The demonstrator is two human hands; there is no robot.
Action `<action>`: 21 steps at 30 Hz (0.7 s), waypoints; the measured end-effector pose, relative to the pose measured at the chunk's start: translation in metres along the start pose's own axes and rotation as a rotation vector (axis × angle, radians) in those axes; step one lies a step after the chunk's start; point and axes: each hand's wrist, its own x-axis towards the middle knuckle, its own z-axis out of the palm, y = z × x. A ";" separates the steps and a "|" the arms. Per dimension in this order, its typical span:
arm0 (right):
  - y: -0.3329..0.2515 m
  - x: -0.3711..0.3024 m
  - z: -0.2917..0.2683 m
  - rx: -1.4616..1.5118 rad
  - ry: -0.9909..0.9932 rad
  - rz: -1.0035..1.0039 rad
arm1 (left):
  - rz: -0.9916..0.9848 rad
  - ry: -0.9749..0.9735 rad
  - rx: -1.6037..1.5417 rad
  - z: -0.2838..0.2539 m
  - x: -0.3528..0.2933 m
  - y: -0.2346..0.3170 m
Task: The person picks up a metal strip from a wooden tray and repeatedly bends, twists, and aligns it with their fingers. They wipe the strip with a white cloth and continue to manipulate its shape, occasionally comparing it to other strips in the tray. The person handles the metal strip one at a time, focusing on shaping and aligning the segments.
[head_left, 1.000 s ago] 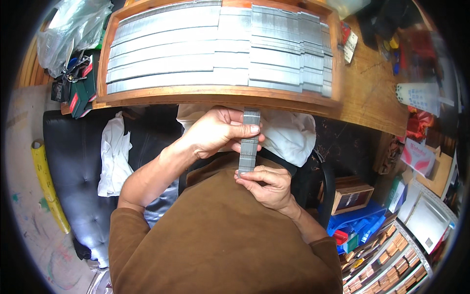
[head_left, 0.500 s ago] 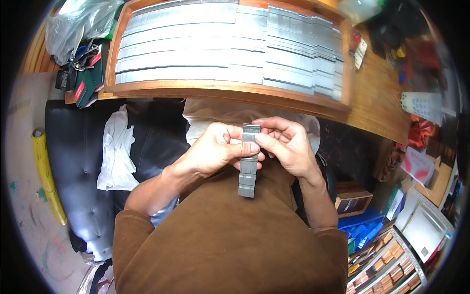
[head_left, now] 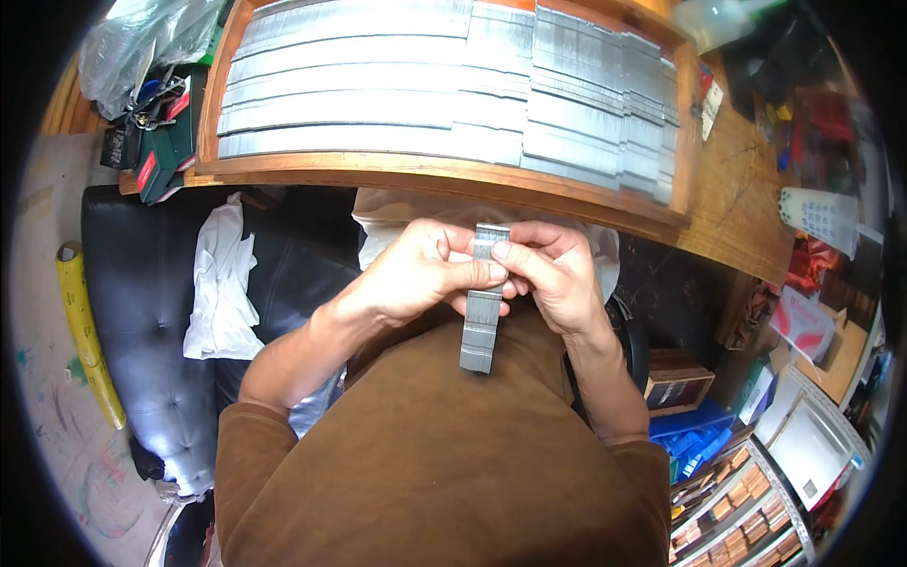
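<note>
A long, narrow stack of thin grey metal-looking pieces (head_left: 480, 331) is held upright in front of my brown shirt. My left hand (head_left: 420, 266) grips it from the left, thumb across its face and fingers behind. On the other side, my right hand (head_left: 565, 279) pinches the upper part, its thumb near the top end. The lower end of the stack hangs free below my fingers; some fingertips are hidden behind it. Beyond my hands, a wooden tray (head_left: 378, 168) holds rows of similar grey pieces (head_left: 350, 90), packed tightly side by side.
The tray rests on a wooden table (head_left: 742, 213). A patterned cup (head_left: 817, 215) stands at its right edge. Dark green boxes (head_left: 161, 156) and a clear plastic bag (head_left: 146, 57) lie left of the tray. A black padded seat (head_left: 142, 302) with a white cloth (head_left: 222, 283) is at my left.
Both hands have lifted the stack slightly, toward the tray. My right hand has shifted a little upward along with it, and the view has moved slightly. Both hands keep their hold.
</note>
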 end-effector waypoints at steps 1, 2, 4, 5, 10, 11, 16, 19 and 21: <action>0.003 0.004 -0.003 0.003 -0.005 -0.010 | -0.013 0.006 0.017 0.001 0.002 0.005; 0.004 0.006 -0.005 0.006 -0.009 -0.021 | -0.016 -0.005 -0.015 -0.003 0.005 0.004; 0.006 0.010 -0.003 0.030 0.012 -0.051 | -0.007 0.004 -0.029 -0.005 0.009 0.006; 0.009 0.013 -0.003 0.061 0.020 -0.072 | -0.007 0.002 -0.039 -0.007 0.011 0.006; 0.013 0.017 0.002 0.128 0.050 -0.118 | 0.003 -0.008 -0.059 -0.011 0.016 0.005; 0.013 0.017 0.004 0.134 0.066 -0.112 | -0.001 -0.013 -0.066 -0.012 0.016 0.005; 0.004 0.007 0.010 0.149 0.056 -0.023 | -0.044 0.011 -0.063 -0.001 0.001 0.011; 0.002 0.000 0.013 0.169 0.034 0.014 | -0.060 -0.007 -0.080 0.002 -0.008 0.010; -0.001 -0.003 0.015 0.162 0.008 0.040 | -0.070 -0.022 -0.107 0.002 -0.012 0.008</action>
